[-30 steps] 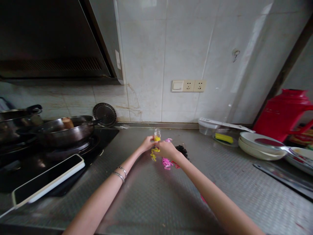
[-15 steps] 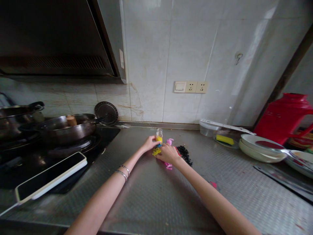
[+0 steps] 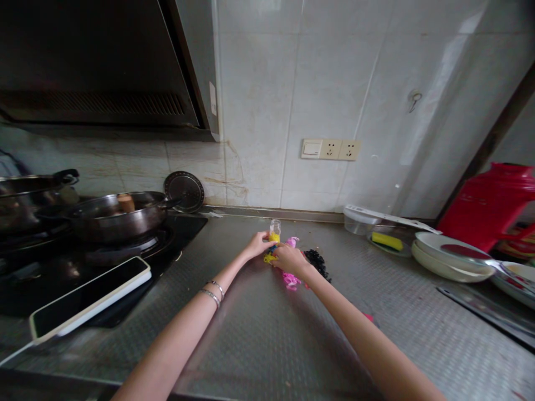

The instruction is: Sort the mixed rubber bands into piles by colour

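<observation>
A small clear bottle (image 3: 275,226) with yellow bits inside lies or leans on the steel counter, its clear end toward the wall. My left hand (image 3: 258,245) grips it from the left, thumb and fingers closed about it. Close against it is my right hand (image 3: 289,259), fingers bent together at the bottle's near end; whatever they pinch is hidden. Below the fingertips lies a small heap of yellow bands (image 3: 268,258). Pink bands (image 3: 291,280) lie under my right wrist, more pink ones (image 3: 292,241) beyond the hand, and a black heap (image 3: 316,262) to the right.
To the left are a phone (image 3: 90,298) with a cable, a stove, a steel pan (image 3: 119,223) and a pot. On the right stand a plastic tub (image 3: 358,221), a yellow sponge (image 3: 387,241), stacked bowls (image 3: 449,264), a knife (image 3: 480,309) and a red thermos (image 3: 489,206).
My right hand has shifted slightly at the bottle, and more of the pink heap shows beneath the wrist. My left hand keeps its hold. The whole view has moved a little.
</observation>
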A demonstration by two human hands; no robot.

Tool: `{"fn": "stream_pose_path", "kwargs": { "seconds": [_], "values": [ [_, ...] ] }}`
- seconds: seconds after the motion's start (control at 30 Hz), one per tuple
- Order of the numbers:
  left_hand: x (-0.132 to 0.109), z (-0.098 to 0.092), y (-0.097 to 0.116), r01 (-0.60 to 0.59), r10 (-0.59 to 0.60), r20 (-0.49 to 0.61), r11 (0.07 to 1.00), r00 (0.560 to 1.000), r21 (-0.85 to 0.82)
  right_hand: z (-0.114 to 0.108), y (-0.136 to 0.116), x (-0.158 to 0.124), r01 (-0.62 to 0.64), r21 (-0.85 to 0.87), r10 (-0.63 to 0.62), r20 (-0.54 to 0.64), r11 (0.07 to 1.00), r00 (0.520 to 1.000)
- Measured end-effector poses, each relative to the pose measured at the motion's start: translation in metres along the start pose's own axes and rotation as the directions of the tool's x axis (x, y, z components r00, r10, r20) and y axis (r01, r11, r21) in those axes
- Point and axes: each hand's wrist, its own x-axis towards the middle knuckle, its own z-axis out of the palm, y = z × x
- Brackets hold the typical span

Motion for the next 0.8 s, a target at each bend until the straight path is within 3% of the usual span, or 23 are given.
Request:
{"fn": "stream_pose_path", "kwargs": {
  "seconds": [0.53,0.8],
  "values": [
    [0.001,0.000,-0.001,0.013,-0.013,-0.020,1.000,1.000,-0.019,-0.002,-0.006,-0.007,0.072,-0.047,-0.075,-0.071,0.996,0.995],
    [-0.002,-0.004,0.014,-0.027,0.028,0.049,0.999,0.998,-0.024,-0.033,0.002,-0.011,0.103,0.009,-0.101,-0.123,0.995,0.987]
  ]
}}
